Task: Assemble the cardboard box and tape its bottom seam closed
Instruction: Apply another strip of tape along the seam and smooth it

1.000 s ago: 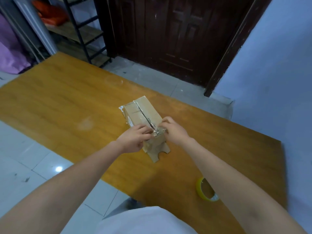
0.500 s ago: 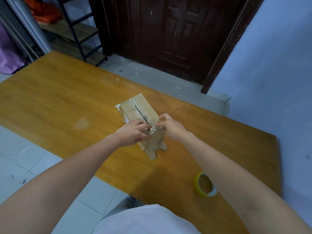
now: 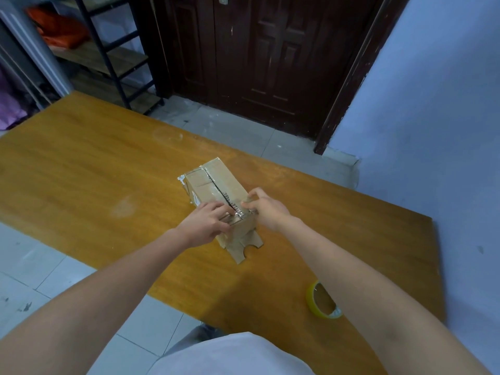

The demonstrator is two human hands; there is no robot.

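White fabric of the person's shirt [image 3: 232,355] fills the bottom edge, and both bare forearms reach forward from it over a wooden table [image 3: 81,163]. Just beside the right forearm, near the table's front edge, a roll of yellowish tape [image 3: 322,301] stands tilted on the wood, well apart from the work.

Further in, near the middle of the table, sits the cardboard box [image 3: 216,185] — a small, long brown carton turned with its seamed face up. A dark seam [image 3: 216,186] runs lengthwise down that face, and glossy clear tape, wrinkled and catching the light, covers it near the hands and at the far left corner. At the near end a loose flap [image 3: 243,246] with a half-round notch splays out onto the table.

The left hand [image 3: 208,223] lies on the near end of the top face, fingers bent over the tape and pressing it down beside the seam. The right hand [image 3: 266,209] meets it from the other side — fingertips curled onto the same taped edge, thumb raised along the box's right side; whether it pinches the tape or only presses cannot be told.

Beyond the table lie pale floor tiles [image 3: 238,131], then a dark wooden door [image 3: 259,55], a black metal shelf rack [image 3: 108,55] to the left, and a bluish wall [image 3: 433,104] on the right.
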